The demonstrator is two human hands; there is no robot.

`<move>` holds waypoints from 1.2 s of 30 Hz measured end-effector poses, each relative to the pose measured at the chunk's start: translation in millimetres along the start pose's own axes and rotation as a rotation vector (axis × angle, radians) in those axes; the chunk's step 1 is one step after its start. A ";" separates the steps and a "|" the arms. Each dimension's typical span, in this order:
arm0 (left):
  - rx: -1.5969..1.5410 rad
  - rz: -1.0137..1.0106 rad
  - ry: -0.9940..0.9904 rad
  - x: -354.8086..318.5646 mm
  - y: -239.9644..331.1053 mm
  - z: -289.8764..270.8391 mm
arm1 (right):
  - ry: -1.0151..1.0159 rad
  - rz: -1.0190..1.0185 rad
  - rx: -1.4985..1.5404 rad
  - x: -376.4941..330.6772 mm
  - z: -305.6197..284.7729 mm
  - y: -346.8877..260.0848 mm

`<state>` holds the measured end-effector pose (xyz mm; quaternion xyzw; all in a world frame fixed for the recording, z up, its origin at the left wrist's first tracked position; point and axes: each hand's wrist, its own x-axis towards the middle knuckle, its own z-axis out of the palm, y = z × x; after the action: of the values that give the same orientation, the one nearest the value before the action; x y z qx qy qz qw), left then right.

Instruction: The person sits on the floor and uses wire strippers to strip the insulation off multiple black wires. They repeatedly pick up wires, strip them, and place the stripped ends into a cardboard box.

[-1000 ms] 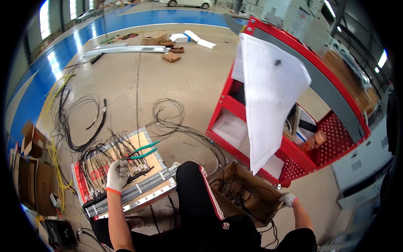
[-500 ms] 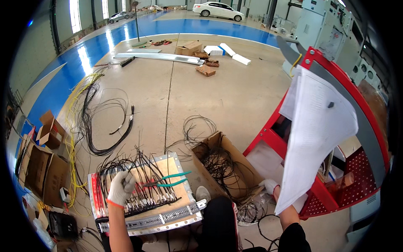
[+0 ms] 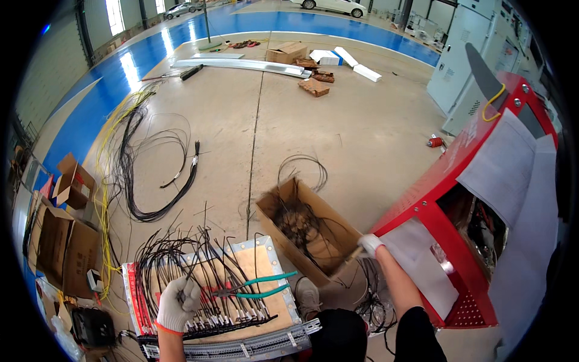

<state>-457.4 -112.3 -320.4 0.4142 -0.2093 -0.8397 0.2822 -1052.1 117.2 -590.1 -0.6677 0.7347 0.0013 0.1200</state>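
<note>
My left hand (image 3: 179, 304), in a white glove with an orange cuff, is closed among black wires (image 3: 205, 265). What its fingers hold, if anything, is hidden. The wires rise in a row from a tan mounting board (image 3: 260, 256) with a metal edge, and many carry white sleeves. Pliers with teal handles (image 3: 262, 294) lie across the board beside them. Over to the right, my gloved right hand (image 3: 370, 245) grips the near right corner of an open cardboard box (image 3: 341, 232). Tangled black wire offcuts (image 3: 298, 223) fill part of the box.
A red metal cart (image 3: 416, 193) draped with white sheets stands at the right. Cardboard boxes (image 3: 66, 241) and a black case (image 3: 93, 326) crowd the left. Bundled black cable (image 3: 145, 214) and yellow cable (image 3: 102, 223) lie on the floor. Metal rails (image 3: 247, 65) lie farther off.
My right hand has shifted leftward with the cardboard box, which now sits nearer the board. My left hand remains among the wires. The whole view has turned, bringing more of the red cart's side into sight.
</note>
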 end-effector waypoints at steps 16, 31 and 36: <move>-0.511 -0.206 -0.128 -6.0 -22.2 56.8 | 0.183 0.562 0.669 168.9 -34.6 -96.2; 0.216 0.383 0.074 -151.7 15.7 -140.7 | 0.510 0.443 1.004 18.4 -146.7 -99.9; 0.774 0.441 0.505 -116.9 -3.4 74.9 | 0.526 0.461 1.347 -53.6 -122.8 -146.5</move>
<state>-461.2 -25.3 -212.2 0.6245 -0.5125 -0.4948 0.3202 -925.6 134.0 -438.2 -0.2579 0.7022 -0.5817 0.3193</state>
